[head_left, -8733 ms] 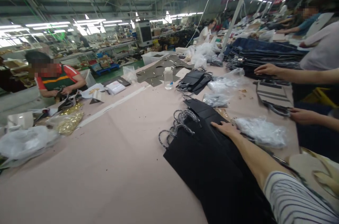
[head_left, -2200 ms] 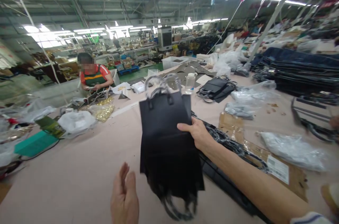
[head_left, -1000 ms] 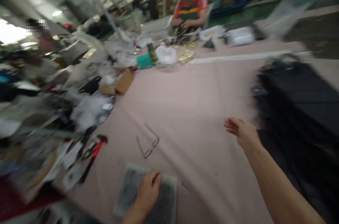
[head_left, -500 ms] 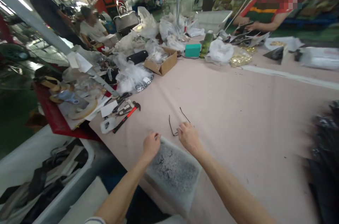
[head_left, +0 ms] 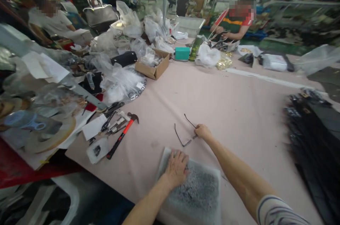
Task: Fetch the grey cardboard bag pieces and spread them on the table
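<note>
A pale rectangular slab (head_left: 203, 186) with a dark, worn, speckled top lies at the table's near edge. On its upper left part rests my left hand (head_left: 175, 168), palm down with the fingers stretched out. Just beyond the slab is a pair of thin dark-framed eyeglasses (head_left: 187, 143), temples unfolded and pointing away from me. My right hand (head_left: 204, 133) pinches them at their right side, and its fingers hide part of the frame.
A claw hammer (head_left: 122, 136) and several tools lie to the left, near a small white container (head_left: 97, 150). Behind are plastic bags (head_left: 118, 79), a cardboard box (head_left: 152, 71) and a teal box (head_left: 182, 54). Black strips (head_left: 305, 140) are piled at right. A co-worker (head_left: 233, 23) sits across.
My left hand has gone from the slab's far left corner onto its top, its fingers opening out. My right hand now grips the eyeglasses' right side. The view has shifted.
</note>
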The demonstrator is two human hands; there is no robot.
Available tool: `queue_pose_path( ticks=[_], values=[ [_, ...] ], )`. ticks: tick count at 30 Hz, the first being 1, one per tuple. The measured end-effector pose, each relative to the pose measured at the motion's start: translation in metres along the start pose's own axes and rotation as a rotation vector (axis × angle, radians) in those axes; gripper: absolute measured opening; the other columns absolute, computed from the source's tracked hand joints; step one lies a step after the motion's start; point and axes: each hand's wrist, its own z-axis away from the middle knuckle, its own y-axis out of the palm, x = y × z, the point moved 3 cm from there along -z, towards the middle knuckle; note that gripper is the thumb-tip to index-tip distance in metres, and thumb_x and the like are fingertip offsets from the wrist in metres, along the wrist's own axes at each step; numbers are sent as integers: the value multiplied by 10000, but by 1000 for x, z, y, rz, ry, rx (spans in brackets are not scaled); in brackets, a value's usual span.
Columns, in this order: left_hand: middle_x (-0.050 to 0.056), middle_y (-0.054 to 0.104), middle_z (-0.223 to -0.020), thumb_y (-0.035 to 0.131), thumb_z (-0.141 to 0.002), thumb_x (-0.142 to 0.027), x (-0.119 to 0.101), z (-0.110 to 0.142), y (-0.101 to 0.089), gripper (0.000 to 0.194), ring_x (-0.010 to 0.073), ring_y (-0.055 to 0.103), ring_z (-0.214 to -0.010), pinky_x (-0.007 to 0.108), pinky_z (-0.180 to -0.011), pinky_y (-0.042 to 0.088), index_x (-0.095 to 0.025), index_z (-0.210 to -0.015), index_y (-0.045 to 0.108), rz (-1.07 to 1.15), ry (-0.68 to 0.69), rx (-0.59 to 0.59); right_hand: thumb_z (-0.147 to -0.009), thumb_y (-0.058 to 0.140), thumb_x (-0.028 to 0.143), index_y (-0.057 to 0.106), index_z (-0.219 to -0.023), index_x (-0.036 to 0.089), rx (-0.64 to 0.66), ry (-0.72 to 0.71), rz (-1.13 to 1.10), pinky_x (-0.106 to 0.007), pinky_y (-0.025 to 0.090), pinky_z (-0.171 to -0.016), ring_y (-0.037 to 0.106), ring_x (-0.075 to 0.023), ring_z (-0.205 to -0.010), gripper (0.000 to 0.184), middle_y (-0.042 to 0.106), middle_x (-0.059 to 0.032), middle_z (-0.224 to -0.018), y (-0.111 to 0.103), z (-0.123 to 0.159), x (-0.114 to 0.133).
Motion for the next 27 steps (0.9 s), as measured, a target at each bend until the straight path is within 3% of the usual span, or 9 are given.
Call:
queue_pose_path(
  ticks=[4,8,14,18,20,23,25,27],
  values=[
    [129,563,-1457,599,-909,-452,4,7,16,625,325,421,-1422,581,-1330,71,-176,-1462,510,82,-29,-10,-947,636,519,678,-966,160,-26,69,-122,-390,539,-894,652,-180,-922,362,702,-61,-990,4,6,-3],
    [159,502,-1540,565,-924,-433,13,24,31,658,362,355,-1487,616,-1327,50,-146,-1509,477,100,-27,51,-905,588,427,653,-862,179,-162,113,-287,-339,508,-830,638,-178,-857,260,696,-43,-857,-16,35,-16],
    [181,521,-1536,536,-935,-367,18,22,30,614,374,403,-1477,636,-1318,122,-138,-1503,502,29,4,78,-739,474,473,549,-710,223,-371,90,-548,-298,454,-632,545,-173,-668,263,574,-13,-666,-55,130,-33],
    [163,523,-1549,505,-933,-322,17,16,20,580,341,387,-1503,603,-1328,67,-133,-1480,531,93,7,62,-735,517,563,550,-688,223,-553,85,-635,-308,408,-634,484,-163,-648,344,516,8,-629,-81,199,-34],
    [160,559,-1519,447,-955,-334,17,7,1,537,308,424,-1487,556,-1330,103,-127,-1434,573,269,-90,103,-756,542,577,567,-695,218,-653,98,-657,-310,384,-643,470,-157,-649,365,513,13,-633,-91,231,-32],
    [177,604,-1467,351,-1005,-474,4,-15,-53,597,266,506,-1432,467,-1275,306,-123,-1452,532,689,-216,108,-789,568,567,598,-719,214,-764,101,-707,-312,362,-630,471,-152,-632,361,533,16,-633,-97,270,-24],
    [183,605,-1463,430,-974,-571,-17,-23,-101,656,265,551,-1387,427,-1209,402,-135,-1458,514,849,-159,33,-794,582,578,630,-741,214,-785,96,-753,-315,376,-631,505,-161,-636,371,580,6,-649,-92,291,-15],
    [188,633,-1417,575,-902,-531,-38,-19,-141,618,276,632,-1264,408,-1101,491,-138,-1378,579,775,-103,-2,-778,592,616,667,-784,217,-747,112,-787,-325,418,-666,568,-187,-682,406,646,-13,-702,-81,308,-7]
  ],
)
